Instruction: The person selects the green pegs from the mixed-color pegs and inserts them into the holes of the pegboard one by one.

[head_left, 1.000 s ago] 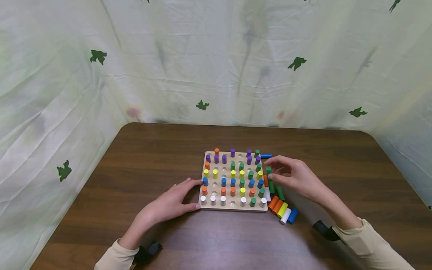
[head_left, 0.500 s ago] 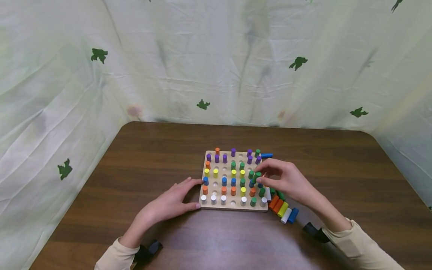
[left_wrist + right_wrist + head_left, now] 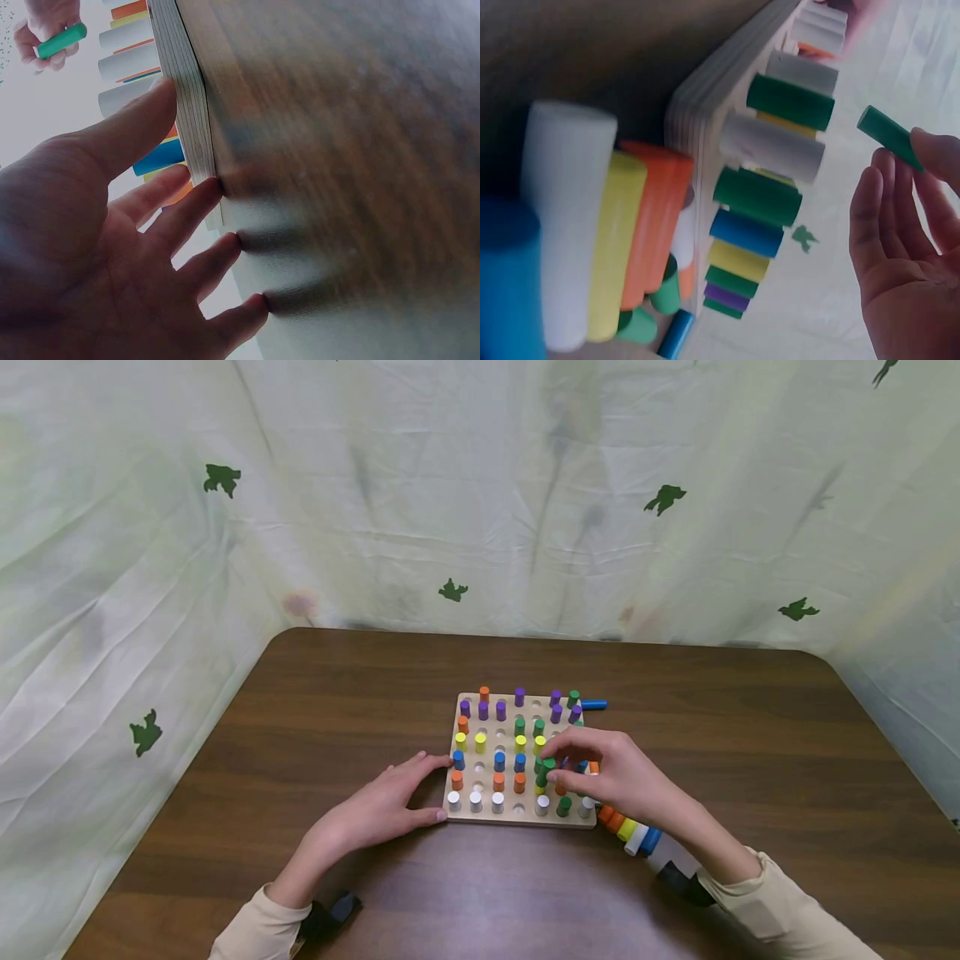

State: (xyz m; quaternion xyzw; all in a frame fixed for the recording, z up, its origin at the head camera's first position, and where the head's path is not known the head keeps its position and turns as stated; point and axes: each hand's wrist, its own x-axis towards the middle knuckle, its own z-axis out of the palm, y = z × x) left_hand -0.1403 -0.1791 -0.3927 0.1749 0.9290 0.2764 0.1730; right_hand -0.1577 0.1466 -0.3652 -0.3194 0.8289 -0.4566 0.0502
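A wooden pegboard (image 3: 517,820) lies on the table, with rows of coloured pegs standing in its holes and some holes bare. My left hand (image 3: 386,802) rests at the board's left edge, fingers spread; in the left wrist view its thumb and fingertips lie against the board's side and the table. My right hand (image 3: 611,772) is over the right half of the board, pinching a green peg (image 3: 889,135) between thumb and fingers. In the right wrist view that peg is tilted and apart from the standing pegs. My right hand covers several pegs in the head view.
Loose pegs lie along the board's right side, among them a white peg (image 3: 566,225), a yellow peg (image 3: 615,247) and orange ones. A blue peg (image 3: 594,704) lies by the far right corner. A patterned cloth (image 3: 480,510) hangs behind the table (image 3: 360,677).
My right hand has taken the green peg from the board's right side leftward and nearer, over the board's lower right part. My left hand stays at the board's edge.
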